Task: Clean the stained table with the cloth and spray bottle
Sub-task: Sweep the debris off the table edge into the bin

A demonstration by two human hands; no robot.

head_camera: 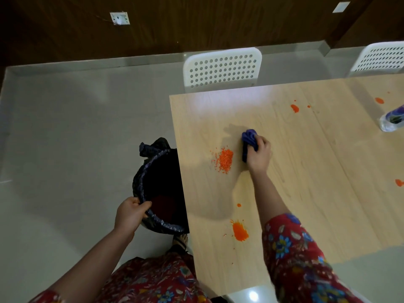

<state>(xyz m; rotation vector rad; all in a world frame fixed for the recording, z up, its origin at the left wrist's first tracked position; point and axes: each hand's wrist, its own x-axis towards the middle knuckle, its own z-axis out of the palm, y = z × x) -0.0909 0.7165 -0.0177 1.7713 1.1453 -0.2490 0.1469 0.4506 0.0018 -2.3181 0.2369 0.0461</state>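
My right hand (259, 156) grips a bunched purple cloth (248, 141) and holds it down on the light wooden table (306, 171). Just left of the cloth lies a pile of orange crumbs (224, 160). More orange stains dot the table, one near the front (240, 231), one at the back (294, 108). My left hand (130, 215) grips the rim of a black-lined bin (161, 184), held against the table's left edge. A clear spray bottle (392, 119) lies at the far right.
Two white perforated chairs stand behind the table, one (223, 67) at the middle and one (380, 56) at the right. Grey tiled floor (76, 127) spreads to the left. A dark wooden wall with a socket (119, 18) closes the back.
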